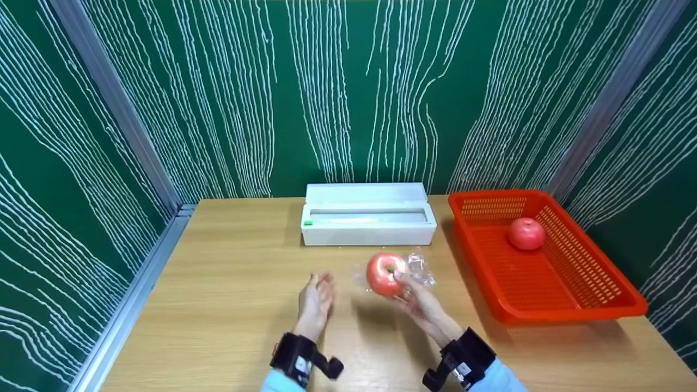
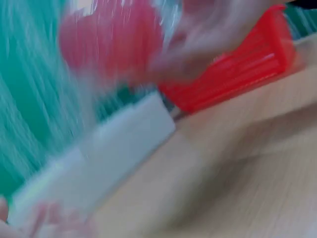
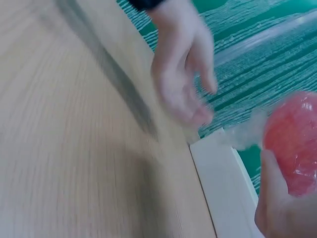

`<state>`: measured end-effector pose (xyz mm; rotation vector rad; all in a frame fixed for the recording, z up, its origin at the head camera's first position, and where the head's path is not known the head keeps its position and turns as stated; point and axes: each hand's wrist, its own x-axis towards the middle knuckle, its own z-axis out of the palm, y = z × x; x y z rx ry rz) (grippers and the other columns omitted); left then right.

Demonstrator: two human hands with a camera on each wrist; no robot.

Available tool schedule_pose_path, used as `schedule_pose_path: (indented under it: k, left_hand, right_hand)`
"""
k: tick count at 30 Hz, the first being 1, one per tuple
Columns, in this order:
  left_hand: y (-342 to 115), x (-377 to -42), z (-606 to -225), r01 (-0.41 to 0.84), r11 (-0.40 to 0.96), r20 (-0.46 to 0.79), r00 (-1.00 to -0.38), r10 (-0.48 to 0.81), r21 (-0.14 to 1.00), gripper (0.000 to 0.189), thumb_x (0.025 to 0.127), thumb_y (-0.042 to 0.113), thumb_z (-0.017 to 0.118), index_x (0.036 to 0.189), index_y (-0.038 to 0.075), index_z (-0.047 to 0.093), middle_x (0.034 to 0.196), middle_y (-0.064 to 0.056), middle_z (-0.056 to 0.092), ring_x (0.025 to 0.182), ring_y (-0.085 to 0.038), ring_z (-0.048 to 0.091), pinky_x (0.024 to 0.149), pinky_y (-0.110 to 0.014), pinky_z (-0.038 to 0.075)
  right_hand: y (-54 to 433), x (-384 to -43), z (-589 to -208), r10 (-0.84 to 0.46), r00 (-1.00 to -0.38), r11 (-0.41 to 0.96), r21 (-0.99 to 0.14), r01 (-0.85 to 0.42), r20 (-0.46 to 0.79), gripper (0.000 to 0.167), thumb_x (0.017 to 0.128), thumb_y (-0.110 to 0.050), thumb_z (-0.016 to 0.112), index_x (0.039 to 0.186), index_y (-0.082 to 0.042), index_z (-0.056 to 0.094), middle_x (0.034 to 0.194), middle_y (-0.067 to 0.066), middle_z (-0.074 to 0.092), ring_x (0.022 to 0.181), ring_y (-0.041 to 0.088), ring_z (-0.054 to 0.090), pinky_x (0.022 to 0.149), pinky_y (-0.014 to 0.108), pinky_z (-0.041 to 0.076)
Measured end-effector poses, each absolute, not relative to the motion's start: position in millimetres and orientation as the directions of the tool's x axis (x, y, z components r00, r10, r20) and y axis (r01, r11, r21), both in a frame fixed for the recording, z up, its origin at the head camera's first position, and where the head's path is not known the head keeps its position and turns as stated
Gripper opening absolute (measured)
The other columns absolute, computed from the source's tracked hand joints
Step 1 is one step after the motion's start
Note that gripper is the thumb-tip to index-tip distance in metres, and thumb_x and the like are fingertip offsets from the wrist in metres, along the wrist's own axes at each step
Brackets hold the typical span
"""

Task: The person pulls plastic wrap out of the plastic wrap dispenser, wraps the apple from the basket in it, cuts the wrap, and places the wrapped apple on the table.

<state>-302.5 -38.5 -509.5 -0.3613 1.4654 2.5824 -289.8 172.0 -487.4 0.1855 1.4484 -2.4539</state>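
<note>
Two red fruits [image 1: 378,276], one basket [image 1: 572,314]
Right hand [image 1: 423,309]: fingers grip wrapped fruit [image 3: 293,141]. Left hand [image 1: 316,301]: fingers loose. Second fruit [image 1: 526,234] in basket.

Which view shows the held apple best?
The head view: the held apple is sharp and fully inside the frame. The left wrist view blurs it and crops its top; the right wrist view cuts off one side.
</note>
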Motion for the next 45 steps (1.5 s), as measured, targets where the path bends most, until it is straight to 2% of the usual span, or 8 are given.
schedule_pose_path:
  k: [7,12,18,25,29,33,39,45]
  left_hand:
    - [-13,-288,-489,-0.023,-0.316,0.004,-0.996,0.085,0.948,0.053,0.101,0.028,0.022,0.136,-0.011,0.028,0.142,-0.027,0.03,0.133,-0.036,0.029,0.111,-0.041,0.023]
    - [-7,-289,-486,-0.077,-0.341,-0.04,-0.993,0.112,0.937,0.054,0.101,0.031,0.02,0.135,-0.009,0.034,0.138,-0.025,0.039,0.127,-0.029,0.042,0.107,-0.036,0.033]
    - [-6,-294,-486,-0.118,-0.316,-0.09,-0.991,0.099,0.941,0.059,0.099,0.042,0.02,0.124,-0.002,0.05,0.113,-0.008,0.06,0.097,-0.009,0.056,0.087,-0.023,0.046]
    - [-10,-296,-492,-0.182,-0.313,-0.124,-0.973,0.196,0.932,0.067,0.096,0.053,0.013,0.132,0.005,0.043,0.128,-0.013,0.052,0.115,-0.02,0.052,0.105,-0.039,0.033]
    - [-19,-290,-494,-0.168,-0.304,-0.095,-0.966,0.241,0.938,0.06,0.096,0.047,0.034,0.133,0.0,0.04,0.125,-0.014,0.053,0.109,-0.018,0.054,0.101,-0.039,0.038]
    - [-26,-284,-496,-0.174,-0.296,-0.104,-0.966,0.238,0.939,0.053,0.087,0.032,0.059,0.123,-0.005,0.047,0.105,-0.007,0.06,0.091,-0.011,0.059,0.084,-0.028,0.049]
    - [-34,-279,-501,-0.199,-0.279,-0.144,-0.968,0.206,0.939,0.041,0.084,0.028,0.064,0.111,-0.002,0.056,0.089,0.002,0.061,0.079,-0.007,0.056,0.072,-0.02,0.048]
    - [-40,-277,-503,-0.198,-0.245,-0.137,-0.96,0.244,0.949,0.047,0.085,0.029,0.063,0.117,-0.005,0.053,0.093,0.0,0.063,0.082,-0.009,0.058,0.076,-0.024,0.05]
  right_hand:
    - [163,-290,-486,-0.19,-0.956,-0.421,-0.861,0.286,-0.225,0.059,0.084,-0.013,0.059,0.134,0.0,0.03,0.115,0.009,0.053,0.098,0.018,0.058,0.095,0.04,0.045]
    - [153,-287,-484,-0.245,-0.954,-0.418,-0.87,0.263,-0.171,0.046,0.086,-0.009,0.058,0.126,0.001,0.039,0.107,0.005,0.059,0.096,0.018,0.06,0.092,0.038,0.048]
    - [149,-292,-494,-0.252,-0.955,-0.415,-0.874,0.252,-0.156,0.059,0.08,-0.016,0.067,0.128,0.003,0.038,0.107,0.006,0.061,0.096,0.019,0.062,0.092,0.039,0.048]
    - [154,-315,-544,-0.318,-0.944,-0.401,-0.89,0.218,-0.089,0.054,0.08,-0.018,0.068,0.127,-0.006,0.045,0.118,0.009,0.057,0.106,0.024,0.058,0.095,0.042,0.045]
    - [161,-322,-558,-0.319,-0.946,-0.434,-0.878,0.201,-0.058,0.064,0.08,-0.015,0.068,0.135,-0.006,0.036,0.129,0.014,0.047,0.114,0.028,0.053,0.096,0.044,0.044]
    - [169,-322,-557,-0.351,-0.932,-0.4,-0.885,0.239,-0.094,0.064,0.084,-0.015,0.063,0.139,-0.01,0.031,0.135,0.015,0.042,0.118,0.028,0.05,0.098,0.045,0.042]
    - [171,-302,-504,0.007,-0.995,-0.134,-0.986,0.096,-0.098,0.064,0.084,-0.032,0.063,0.135,-0.004,0.037,0.13,0.016,0.044,0.113,0.023,0.049,0.096,0.045,0.043]
    - [172,-304,-467,0.18,-0.98,-0.025,-0.996,0.081,-0.084,0.013,0.084,-0.01,0.063,0.092,0.0,0.062,0.078,0.001,0.06,0.07,0.011,0.056,0.065,0.022,0.05]
